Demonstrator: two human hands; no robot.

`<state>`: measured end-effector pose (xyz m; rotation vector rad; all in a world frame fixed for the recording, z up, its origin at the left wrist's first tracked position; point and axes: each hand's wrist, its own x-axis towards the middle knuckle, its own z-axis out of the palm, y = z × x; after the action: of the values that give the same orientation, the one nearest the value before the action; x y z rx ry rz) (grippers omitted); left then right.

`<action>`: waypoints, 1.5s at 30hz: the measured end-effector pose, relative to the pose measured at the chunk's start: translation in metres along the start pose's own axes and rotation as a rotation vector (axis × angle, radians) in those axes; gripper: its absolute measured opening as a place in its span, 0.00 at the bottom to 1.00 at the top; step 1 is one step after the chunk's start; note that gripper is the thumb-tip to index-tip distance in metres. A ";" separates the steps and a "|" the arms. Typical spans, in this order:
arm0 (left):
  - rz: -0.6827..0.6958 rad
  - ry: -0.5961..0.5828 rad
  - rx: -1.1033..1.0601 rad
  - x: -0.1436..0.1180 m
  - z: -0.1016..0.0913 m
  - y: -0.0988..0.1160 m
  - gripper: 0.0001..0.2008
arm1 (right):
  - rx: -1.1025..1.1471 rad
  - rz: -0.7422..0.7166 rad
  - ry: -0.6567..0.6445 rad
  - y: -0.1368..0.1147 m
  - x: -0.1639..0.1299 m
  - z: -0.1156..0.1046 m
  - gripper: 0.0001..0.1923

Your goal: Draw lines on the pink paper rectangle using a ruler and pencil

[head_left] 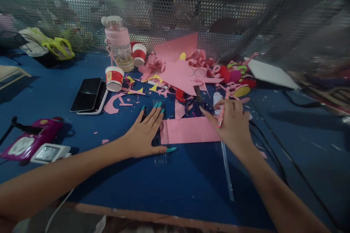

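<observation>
Perforated metal mesh closed off the far side, and below it a blue bench (82,174) lay cluttered with pink and yellow paper scraps (177,69). At the near middle, a pink paper strip (188,130) lay flat on the blue surface. The left hand (146,133) rested palm down just left of it, fingers (153,114) spread wide, pressing on a dark ruler (158,140) that met the strip's left edge. The right hand (232,123) sat over the strip's right end, its fingers closed around a pink pen (220,116) whose tip touched the paper. A clear ruler (227,174) ran from under that hand toward the near edge. Far left stood two phones (89,95), a paper cup (114,78) and a bottle (119,43)

The strip looked light and loose; if the left hand's pressure eased, ruler or paper could slide and any line would run crooked. Scraps nearby might catch under the edge and lift it
</observation>
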<state>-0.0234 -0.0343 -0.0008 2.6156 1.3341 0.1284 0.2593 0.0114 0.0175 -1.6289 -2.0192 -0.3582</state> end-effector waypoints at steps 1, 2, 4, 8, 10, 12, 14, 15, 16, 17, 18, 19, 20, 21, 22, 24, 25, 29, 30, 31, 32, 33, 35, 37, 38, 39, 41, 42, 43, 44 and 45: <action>-0.002 -0.003 0.000 0.000 0.000 0.000 0.55 | -0.025 0.004 -0.008 0.000 -0.001 0.001 0.21; -0.004 -0.008 0.002 0.000 -0.001 0.000 0.55 | -0.025 0.001 -0.020 0.001 -0.002 0.002 0.22; -0.009 -0.009 0.013 -0.001 0.000 0.000 0.55 | 0.023 -0.019 -0.044 0.004 -0.002 0.006 0.22; 0.010 0.028 0.052 -0.003 0.003 -0.003 0.54 | 0.088 -0.027 -0.036 0.009 -0.003 0.010 0.21; 0.022 0.040 0.063 -0.005 0.005 -0.004 0.53 | 0.063 -0.021 -0.038 0.009 -0.003 0.010 0.22; 0.024 0.045 0.064 -0.006 0.005 -0.005 0.53 | 0.031 -0.018 -0.055 0.008 -0.004 0.009 0.22; 0.019 0.042 0.058 -0.007 0.004 -0.006 0.54 | 0.013 -0.010 -0.080 0.006 -0.004 0.009 0.22; 0.015 0.038 0.055 -0.008 0.004 -0.006 0.54 | 0.010 -0.002 -0.092 0.006 -0.004 0.009 0.21; 0.011 0.035 0.053 -0.009 0.004 -0.006 0.54 | 0.006 0.010 -0.103 0.005 -0.004 0.009 0.21; 0.007 0.032 0.053 -0.009 0.003 -0.006 0.54 | 0.001 0.024 -0.107 0.003 -0.005 0.008 0.21; 0.004 0.031 0.055 -0.010 0.003 -0.006 0.54 | -0.005 0.041 -0.106 0.002 -0.005 0.007 0.21; 0.003 0.032 0.058 -0.010 0.003 -0.006 0.54 | -0.010 0.062 -0.095 0.000 -0.005 0.006 0.20; 0.004 0.035 0.062 -0.010 0.004 -0.006 0.54 | -0.012 0.086 -0.070 -0.003 -0.005 0.004 0.19; 0.006 0.042 0.066 -0.010 0.004 -0.006 0.54 | -0.010 0.109 -0.034 -0.006 -0.004 0.001 0.19; 0.008 0.051 0.070 -0.011 0.005 -0.006 0.54 | -0.005 0.127 0.009 -0.009 -0.004 -0.001 0.18; 0.013 0.071 0.078 -0.011 0.006 -0.006 0.54 | 0.011 0.131 0.090 -0.014 -0.002 -0.007 0.16; 0.014 0.078 0.080 -0.011 0.006 -0.007 0.54 | 0.021 0.117 0.122 -0.016 -0.001 -0.009 0.15; 0.021 0.091 0.073 -0.011 0.007 -0.007 0.55 | 0.103 0.041 0.199 -0.019 0.002 -0.016 0.13; 0.021 0.092 0.068 -0.011 0.007 -0.007 0.55 | 0.141 0.032 0.217 -0.019 0.002 -0.016 0.13; 0.019 0.090 0.063 -0.011 0.006 -0.007 0.55 | 0.194 0.023 0.247 -0.020 0.002 -0.017 0.14; 0.016 0.085 0.058 -0.011 0.006 -0.006 0.55 | 0.262 0.019 0.282 -0.022 0.001 -0.018 0.16; 0.013 0.079 0.054 -0.011 0.006 -0.006 0.55 | 0.347 0.028 0.324 -0.024 0.000 -0.018 0.17; 0.009 0.068 0.045 -0.010 0.005 -0.006 0.55 | 0.563 0.100 0.384 -0.031 -0.001 -0.020 0.19; 0.012 0.066 0.032 -0.010 0.004 -0.007 0.55 | 0.814 0.225 0.370 -0.039 -0.003 -0.021 0.15; 0.014 0.068 0.027 -0.010 0.004 -0.007 0.55 | 0.929 0.285 0.340 -0.043 -0.003 -0.021 0.13; 0.016 0.069 0.022 -0.010 0.004 -0.007 0.55 | 1.027 0.330 0.309 -0.046 -0.004 -0.021 0.11; 0.018 0.066 0.018 -0.011 0.003 -0.007 0.55 | 1.141 0.380 0.234 -0.050 -0.005 -0.021 0.10; 0.017 0.062 0.019 -0.011 0.003 -0.007 0.55 | 1.160 0.388 0.200 -0.051 -0.006 -0.021 0.11; 0.015 0.058 0.021 -0.011 0.003 -0.007 0.55 | 1.161 0.388 0.168 -0.052 -0.007 -0.020 0.12; 0.014 0.056 0.023 -0.011 0.004 -0.007 0.55 | 1.149 0.384 0.136 -0.053 -0.008 -0.020 0.13; 0.015 0.058 0.026 -0.011 0.004 -0.007 0.55 | 1.133 0.378 0.110 -0.053 -0.009 -0.020 0.13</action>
<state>-0.0348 -0.0401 -0.0063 2.6627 1.3438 0.1923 0.2142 -0.0192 0.0346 -1.1234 -1.3123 0.7040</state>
